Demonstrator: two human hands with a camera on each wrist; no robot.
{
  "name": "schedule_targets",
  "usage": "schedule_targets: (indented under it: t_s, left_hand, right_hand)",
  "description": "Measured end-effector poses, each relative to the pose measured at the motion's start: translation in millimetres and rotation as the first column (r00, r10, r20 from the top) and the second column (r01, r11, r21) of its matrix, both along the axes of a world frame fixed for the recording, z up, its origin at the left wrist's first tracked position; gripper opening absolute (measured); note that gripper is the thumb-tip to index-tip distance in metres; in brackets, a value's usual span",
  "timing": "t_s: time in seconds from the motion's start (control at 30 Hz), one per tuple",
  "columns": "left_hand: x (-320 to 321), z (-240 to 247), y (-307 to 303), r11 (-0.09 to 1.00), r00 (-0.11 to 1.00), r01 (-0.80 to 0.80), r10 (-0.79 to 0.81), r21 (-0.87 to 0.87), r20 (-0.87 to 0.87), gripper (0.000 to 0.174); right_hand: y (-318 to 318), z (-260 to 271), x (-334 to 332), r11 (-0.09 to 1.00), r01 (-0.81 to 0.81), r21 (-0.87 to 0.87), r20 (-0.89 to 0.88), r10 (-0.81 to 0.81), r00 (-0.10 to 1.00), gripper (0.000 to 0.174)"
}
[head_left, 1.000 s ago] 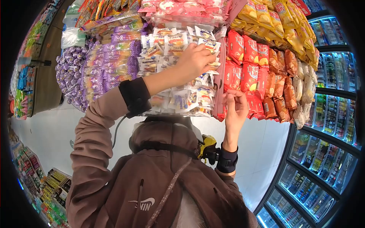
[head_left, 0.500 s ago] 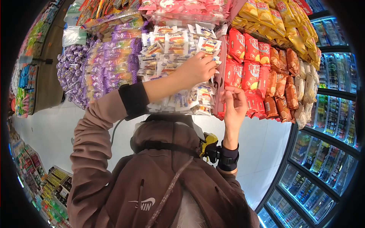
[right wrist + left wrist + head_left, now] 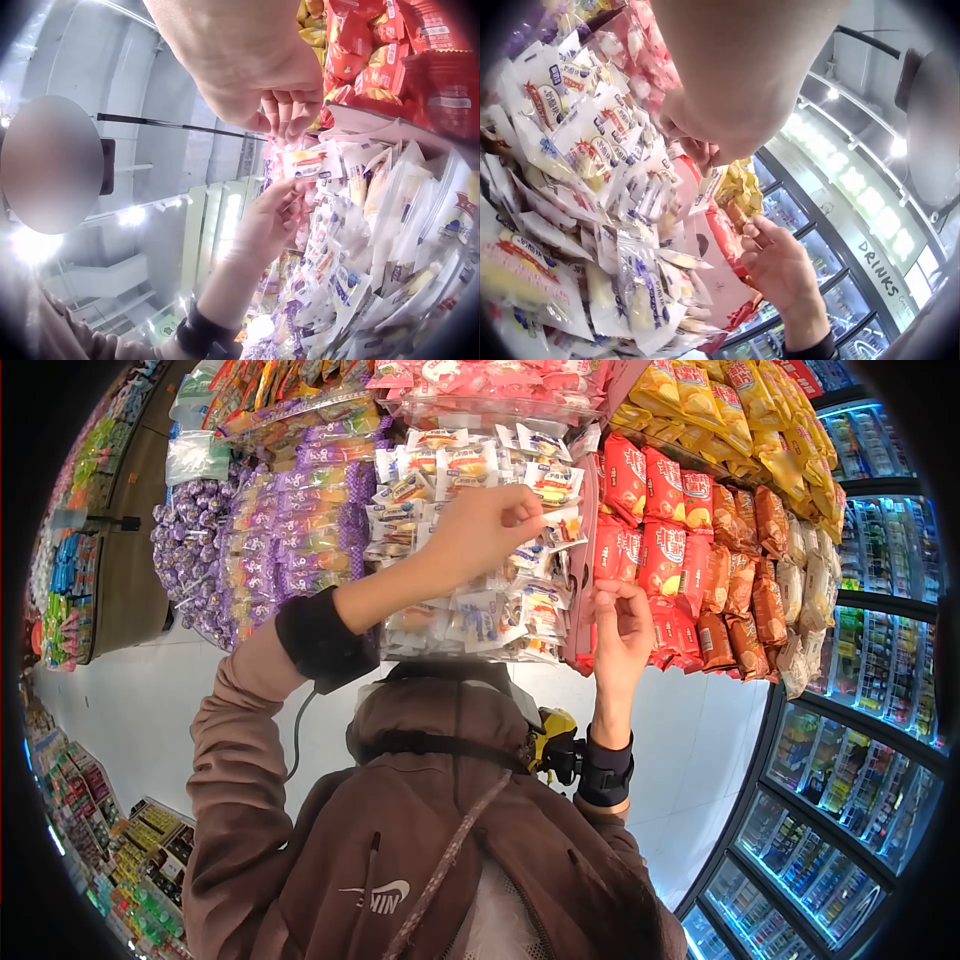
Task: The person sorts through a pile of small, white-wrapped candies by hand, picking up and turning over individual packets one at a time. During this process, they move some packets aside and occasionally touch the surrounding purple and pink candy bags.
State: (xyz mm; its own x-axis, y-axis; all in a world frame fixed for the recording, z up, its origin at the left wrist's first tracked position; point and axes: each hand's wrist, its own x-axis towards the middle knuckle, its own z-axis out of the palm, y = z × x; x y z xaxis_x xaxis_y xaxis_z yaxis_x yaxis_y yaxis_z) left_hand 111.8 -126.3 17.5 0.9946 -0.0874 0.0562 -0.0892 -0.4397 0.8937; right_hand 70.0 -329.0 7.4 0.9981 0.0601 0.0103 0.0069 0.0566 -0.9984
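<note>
My left hand point(image 3: 480, 538) is over the bin of white snack packets. It pinches one white packet with red and blue print point(image 3: 563, 528) by its near end; the right wrist view shows this packet point(image 3: 311, 163) between the thumb and fingertips of my left hand point(image 3: 271, 225). More of the same white packets point(image 3: 592, 142) lie heaped below it. My right hand point(image 3: 622, 635) hovers at the front of the pink divider, beside the red packets point(image 3: 665, 550), with fingers loosely bent and nothing in them. In the left wrist view, my right hand point(image 3: 784, 274) faces the held packet.
Purple-wrapped candies point(image 3: 195, 525) and purple-edged packets point(image 3: 300, 530) fill the bins on the left. A pink divider point(image 3: 582, 560) separates white from red packets. Brown packets point(image 3: 740, 580) and yellow bags point(image 3: 710, 410) stand to the right, before lit drink coolers point(image 3: 880, 560).
My left hand has drawn back a little leftward from the white packets, with one packet now showing in its fingertips. My right hand stays nearly in place.
</note>
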Motion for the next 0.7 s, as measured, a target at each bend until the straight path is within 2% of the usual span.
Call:
schedule_targets:
  t_s: [0.13, 0.23, 0.33, 0.43, 0.53, 0.7]
  left_hand:
    - [-18.4, 10.5, 14.2, 0.940, 0.990, -0.041, -0.007, -0.339, -0.140, 0.011]
    - [-38.0, 19.1, 19.4, 0.860, 0.955, -0.122, -0.035, -0.496, -0.295, 0.012]
    - [-49.2, 25.6, 26.8, 0.819, 0.932, -0.135, -0.087, -0.558, -0.353, 0.012]
    - [-57.7, 20.5, 31.4, 0.821, 0.922, -0.152, -0.083, -0.550, -0.378, 0.013]
    - [-63.7, 21.2, 33.2, 0.823, 0.915, -0.185, -0.056, -0.538, -0.400, 0.013]
    - [-66.6, 12.6, 36.8, 0.793, 0.926, -0.177, -0.067, -0.583, -0.371, 0.013]
  right_hand:
    - [6.8, 11.3, 3.2, 0.999, 0.023, -0.033, 0.026, -0.022, 0.999, 0.019]
    - [16.0, 11.6, 6.6, 0.998, -0.038, 0.058, 0.047, 0.035, 0.998, 0.025]
    - [26.4, 25.9, 7.2, 0.984, -0.110, 0.143, -0.023, 0.115, 0.993, 0.029]
    - [34.7, 32.4, 7.5, 0.969, -0.189, 0.162, -0.033, 0.196, 0.980, 0.030]
    - [40.3, 28.6, 6.7, 0.960, -0.256, 0.115, -0.021, 0.259, 0.966, 0.030]
    - [43.3, 23.5, 6.2, 0.956, -0.279, 0.094, -0.122, 0.289, 0.949, 0.029]
